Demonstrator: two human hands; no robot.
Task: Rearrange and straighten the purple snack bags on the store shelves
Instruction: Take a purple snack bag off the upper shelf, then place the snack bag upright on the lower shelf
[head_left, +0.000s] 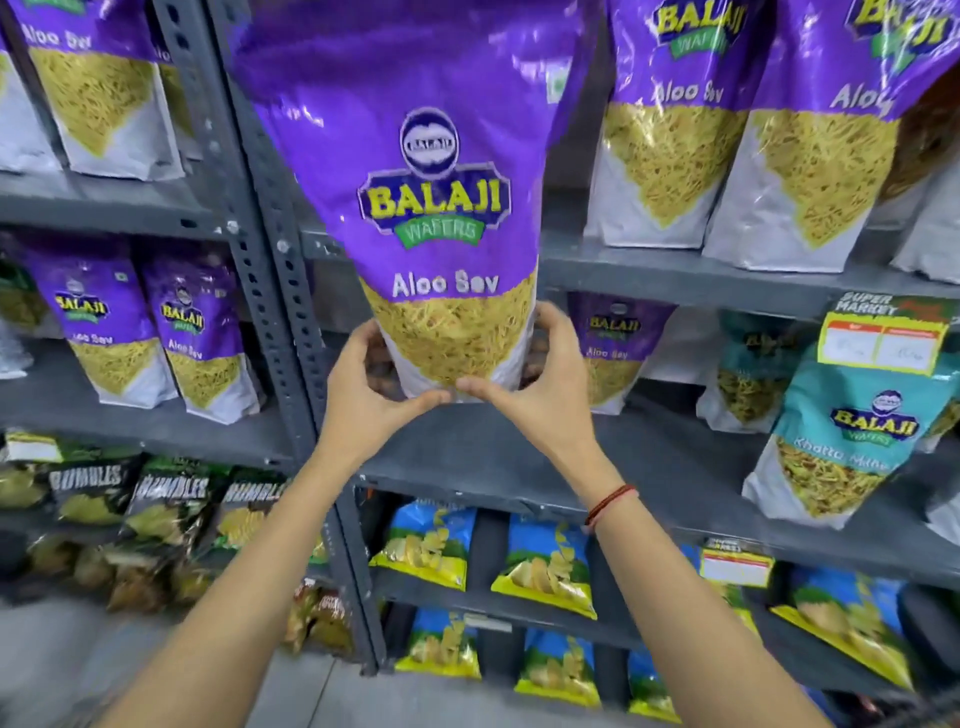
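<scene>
A large purple Aloo Sev bag (415, 171) stands upright in front of me, held up close to the camera. My left hand (371, 389) grips its bottom left corner and my right hand (540, 384) grips its bottom right corner, thumbs meeting under the base. Its base hovers over the middle shelf (519, 457). More purple bags stand on the top shelf at right (670, 130), on the top shelf at left (98, 88), on the left middle shelf (104, 322), and behind my right hand (615, 343).
Grey slotted uprights (260, 260) divide the two shelf bays. Teal snack bags (852, 436) with a yellow price tag (883, 338) stand at right. Blue chip bags (545, 566) fill the lower right shelves and dark green bags (166, 499) the lower left.
</scene>
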